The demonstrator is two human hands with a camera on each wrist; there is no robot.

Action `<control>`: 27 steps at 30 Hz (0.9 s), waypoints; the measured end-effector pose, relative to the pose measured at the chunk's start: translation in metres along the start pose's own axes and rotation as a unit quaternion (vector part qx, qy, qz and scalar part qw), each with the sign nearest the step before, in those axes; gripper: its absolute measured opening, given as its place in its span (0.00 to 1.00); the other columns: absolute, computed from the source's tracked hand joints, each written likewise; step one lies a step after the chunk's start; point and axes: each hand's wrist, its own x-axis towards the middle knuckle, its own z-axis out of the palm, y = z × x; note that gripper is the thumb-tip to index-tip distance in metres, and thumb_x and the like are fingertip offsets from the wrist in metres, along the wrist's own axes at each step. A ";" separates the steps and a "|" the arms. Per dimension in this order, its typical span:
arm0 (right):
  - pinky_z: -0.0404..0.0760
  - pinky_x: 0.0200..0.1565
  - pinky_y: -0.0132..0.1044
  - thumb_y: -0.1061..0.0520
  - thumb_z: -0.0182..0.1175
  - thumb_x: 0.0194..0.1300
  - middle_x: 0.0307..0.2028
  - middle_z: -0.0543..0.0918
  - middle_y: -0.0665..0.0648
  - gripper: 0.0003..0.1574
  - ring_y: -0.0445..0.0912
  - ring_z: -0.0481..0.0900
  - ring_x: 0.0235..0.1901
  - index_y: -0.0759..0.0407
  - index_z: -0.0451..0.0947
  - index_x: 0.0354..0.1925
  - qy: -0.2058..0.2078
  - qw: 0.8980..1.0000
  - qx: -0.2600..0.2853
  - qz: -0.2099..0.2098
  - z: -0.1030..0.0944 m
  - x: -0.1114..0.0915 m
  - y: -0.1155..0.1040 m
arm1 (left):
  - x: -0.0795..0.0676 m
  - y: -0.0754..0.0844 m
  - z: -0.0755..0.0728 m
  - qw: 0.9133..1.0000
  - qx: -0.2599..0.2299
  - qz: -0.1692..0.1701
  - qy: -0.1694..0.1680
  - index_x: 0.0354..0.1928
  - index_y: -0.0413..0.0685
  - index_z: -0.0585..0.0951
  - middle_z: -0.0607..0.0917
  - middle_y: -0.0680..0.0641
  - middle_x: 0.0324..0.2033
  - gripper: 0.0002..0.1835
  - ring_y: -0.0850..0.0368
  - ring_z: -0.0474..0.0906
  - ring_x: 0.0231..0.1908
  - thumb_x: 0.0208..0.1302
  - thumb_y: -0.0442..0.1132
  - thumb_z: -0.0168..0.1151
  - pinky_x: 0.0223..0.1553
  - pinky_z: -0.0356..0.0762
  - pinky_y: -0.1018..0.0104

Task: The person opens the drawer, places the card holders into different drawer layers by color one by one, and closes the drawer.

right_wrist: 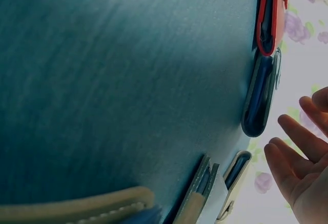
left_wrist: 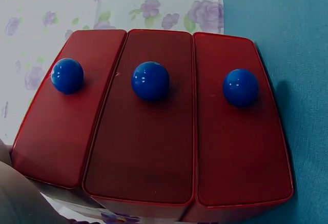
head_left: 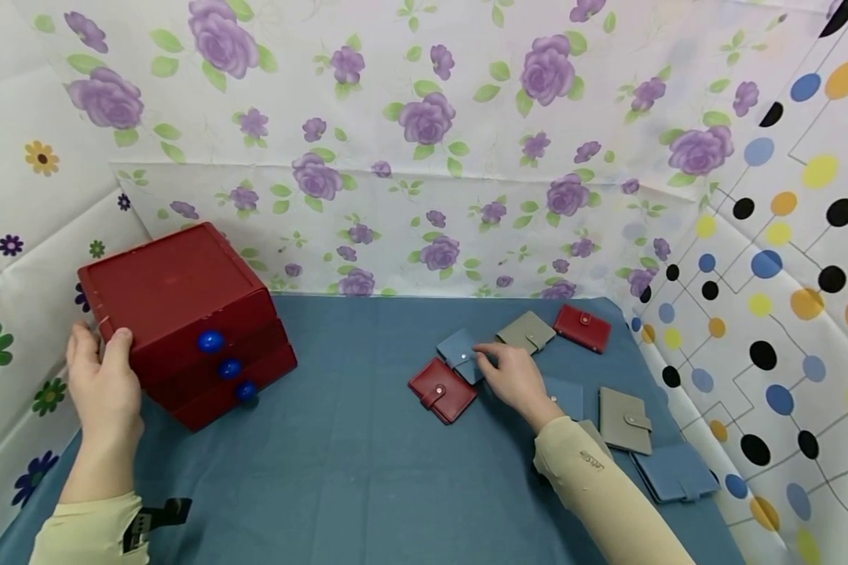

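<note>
A red box with three stacked drawers [head_left: 177, 282] stands on the left, each drawer front bearing a round blue knob [left_wrist: 150, 81]. My left hand [head_left: 104, 384] rests against the box's left side, its thumb at the near top edge and its fingers extended along the side. Over the small blue wallet [head_left: 455, 350] hovers my right hand [head_left: 512, 377], fingers loosely bent and holding nothing. In the right wrist view its fingers [right_wrist: 294, 137] are spread beside the wallets' edges. A red snap wallet [head_left: 444, 390] lies just left of it, and a grey-beige wallet [head_left: 527, 333] behind it.
Farther back right lies another red wallet [head_left: 583, 328]. Nearer on the right are a blue wallet [head_left: 565, 395] partly behind my forearm, a grey-beige wallet [head_left: 623, 420] and a larger blue one [head_left: 674, 472]. Patterned sheets surround the blue-covered table [head_left: 367, 471].
</note>
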 end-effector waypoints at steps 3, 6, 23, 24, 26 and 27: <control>0.66 0.19 0.39 0.50 0.58 0.82 0.61 0.86 0.61 0.20 0.43 0.65 0.12 0.52 0.87 0.64 0.000 1.000 0.001 0.003 0.001 -0.001 0.001 | 0.003 -0.001 0.001 1.000 0.003 0.011 0.002 0.87 0.62 0.48 0.45 0.61 0.85 0.36 0.66 0.40 0.81 0.85 0.43 0.45 0.80 0.38 0.67; 0.72 0.22 0.42 0.50 0.59 0.82 0.61 0.86 0.61 0.20 0.47 0.73 0.16 0.52 0.88 0.63 0.006 1.000 -0.002 0.000 0.002 0.000 0.002 | 0.005 -0.003 0.001 1.000 0.016 0.020 0.003 0.87 0.63 0.52 0.47 0.63 0.84 0.34 0.66 0.41 0.80 0.84 0.42 0.45 0.81 0.38 0.63; 0.87 0.50 0.53 0.51 0.60 0.81 0.59 0.88 0.58 0.18 0.53 0.88 0.55 0.51 0.89 0.61 0.015 1.000 -0.011 -0.016 0.003 0.001 0.002 | 0.012 -0.006 -0.011 0.986 0.147 0.069 -0.024 0.87 0.58 0.45 0.42 0.59 0.85 0.36 0.62 0.33 0.83 0.83 0.42 0.40 0.81 0.30 0.59; 0.87 0.52 0.54 0.51 0.60 0.81 0.59 0.88 0.58 0.18 0.54 0.87 0.56 0.51 0.89 0.61 0.016 1.000 -0.011 -0.017 0.003 0.001 0.002 | 0.012 -0.006 -0.011 0.986 0.148 0.071 -0.024 0.87 0.58 0.46 0.43 0.59 0.86 0.35 0.62 0.34 0.83 0.83 0.42 0.40 0.81 0.30 0.59; 0.86 0.55 0.56 0.51 0.61 0.81 0.59 0.88 0.58 0.18 0.55 0.86 0.58 0.51 0.90 0.60 0.017 1.000 -0.009 -0.020 0.003 0.001 0.001 | 0.012 -0.005 -0.010 0.986 0.147 0.073 -0.025 0.87 0.58 0.46 0.43 0.59 0.86 0.35 0.63 0.34 0.83 0.83 0.42 0.40 0.81 0.31 0.61; 0.85 0.56 0.56 0.51 0.61 0.81 0.59 0.88 0.58 0.18 0.55 0.86 0.59 0.51 0.90 0.60 0.018 1.000 -0.008 -0.022 0.003 0.001 0.001 | 0.011 -0.005 -0.010 0.986 0.146 0.073 -0.025 0.87 0.57 0.46 0.43 0.59 0.85 0.35 0.63 0.34 0.83 0.83 0.42 0.40 0.80 0.31 0.62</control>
